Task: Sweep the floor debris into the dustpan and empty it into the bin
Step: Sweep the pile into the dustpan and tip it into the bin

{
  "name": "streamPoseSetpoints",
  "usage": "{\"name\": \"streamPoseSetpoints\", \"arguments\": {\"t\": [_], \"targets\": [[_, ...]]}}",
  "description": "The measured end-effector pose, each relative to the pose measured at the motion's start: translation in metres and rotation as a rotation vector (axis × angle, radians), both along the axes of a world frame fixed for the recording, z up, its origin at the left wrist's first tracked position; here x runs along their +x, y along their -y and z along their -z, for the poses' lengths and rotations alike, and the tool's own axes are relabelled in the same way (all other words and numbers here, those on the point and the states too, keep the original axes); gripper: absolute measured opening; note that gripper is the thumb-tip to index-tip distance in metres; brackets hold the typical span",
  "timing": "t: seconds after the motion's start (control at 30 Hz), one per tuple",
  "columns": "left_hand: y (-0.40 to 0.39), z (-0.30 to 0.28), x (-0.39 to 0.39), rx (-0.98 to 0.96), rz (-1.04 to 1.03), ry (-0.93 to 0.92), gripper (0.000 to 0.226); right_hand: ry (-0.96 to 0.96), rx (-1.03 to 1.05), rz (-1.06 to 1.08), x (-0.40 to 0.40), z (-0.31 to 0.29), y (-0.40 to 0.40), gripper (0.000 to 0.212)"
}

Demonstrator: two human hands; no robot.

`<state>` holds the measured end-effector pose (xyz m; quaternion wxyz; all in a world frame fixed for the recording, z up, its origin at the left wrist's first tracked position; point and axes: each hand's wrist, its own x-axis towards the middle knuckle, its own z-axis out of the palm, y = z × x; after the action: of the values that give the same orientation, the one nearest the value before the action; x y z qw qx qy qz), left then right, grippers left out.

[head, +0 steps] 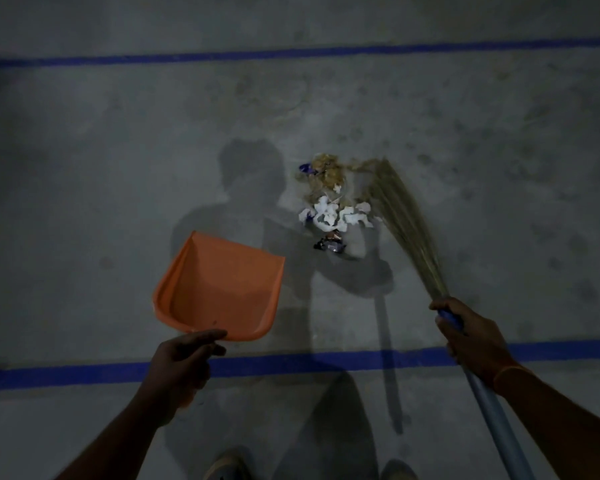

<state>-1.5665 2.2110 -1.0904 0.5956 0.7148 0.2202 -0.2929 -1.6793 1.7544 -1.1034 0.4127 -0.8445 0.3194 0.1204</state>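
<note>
left hand (181, 367) grasps the dustpan (219, 289), mouth toward the debris (329, 202); right hand (471, 341) clenches the broom (406, 223) behind it, to sweep.

Blurred broom bristles (400, 223); dustpan handle under hand.

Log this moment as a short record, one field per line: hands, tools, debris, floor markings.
left hand: holds the orange dustpan at its near end
right hand: grips the blue broom handle
broom bristles: at the right edge of the pile
debris pile: paper scraps, wrappers and dry bits on the floor, outside the dustpan
dustpan contents: nothing visible inside
floor markings: blue line near the person, another beyond the pile
bin: not in view
</note>
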Motion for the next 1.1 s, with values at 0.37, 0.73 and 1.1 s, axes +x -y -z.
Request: {"name": "streamPoseSetpoints", "arguments": {"t": [0.37,0.73,1.1], "targets": [[0.111,0.063,-0.019,-0.015,-0.133,-0.090,0.028,-0.040,-0.111,-0.252,0.103,-0.008,0.111,0.021],[0.249,0.098,-0.008,-0.019,-0.270,-0.174,0.026,-0.005,-0.133,-0.577,0.260,0.029,0.204,0.019],[0.352,0.142,-0.032,-0.037,-0.430,-0.120,0.025,-0.037,-0.175,-1.075,0.393,0.091,0.300,0.017]]}}
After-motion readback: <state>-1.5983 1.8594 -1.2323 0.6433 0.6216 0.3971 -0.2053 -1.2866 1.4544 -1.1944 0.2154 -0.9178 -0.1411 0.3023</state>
